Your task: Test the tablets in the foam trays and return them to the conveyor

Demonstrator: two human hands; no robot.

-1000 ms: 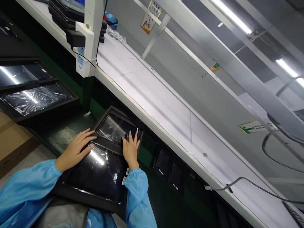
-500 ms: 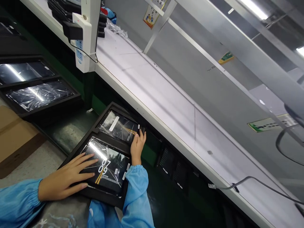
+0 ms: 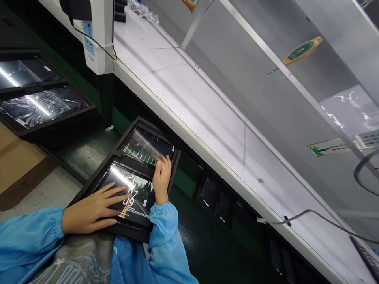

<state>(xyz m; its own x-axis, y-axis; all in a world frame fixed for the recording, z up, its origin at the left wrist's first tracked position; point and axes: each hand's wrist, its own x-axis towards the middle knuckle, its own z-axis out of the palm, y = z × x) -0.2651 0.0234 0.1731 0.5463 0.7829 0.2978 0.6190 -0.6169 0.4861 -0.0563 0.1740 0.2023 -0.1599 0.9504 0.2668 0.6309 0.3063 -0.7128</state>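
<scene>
- One black tray point(image 3: 134, 164).
- Two inside: near tablet point(image 3: 142, 197), left hand point(image 3: 94, 209) spread across its left part, gripping nothing; far tablet point(image 3: 145, 144), just ahead-left of nearer right hand point(image 3: 162, 179), long axis far-left to near-right.
- Right hand: half-open, apparently holding nothing; contact unclear.

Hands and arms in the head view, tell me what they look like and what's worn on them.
The left hand and right hand are bare, with no gloves or rings visible. Both arms wear loose, wrinkled, bright blue sleeves, slightly shiny, with gathered cuffs at the wrists.
</scene>
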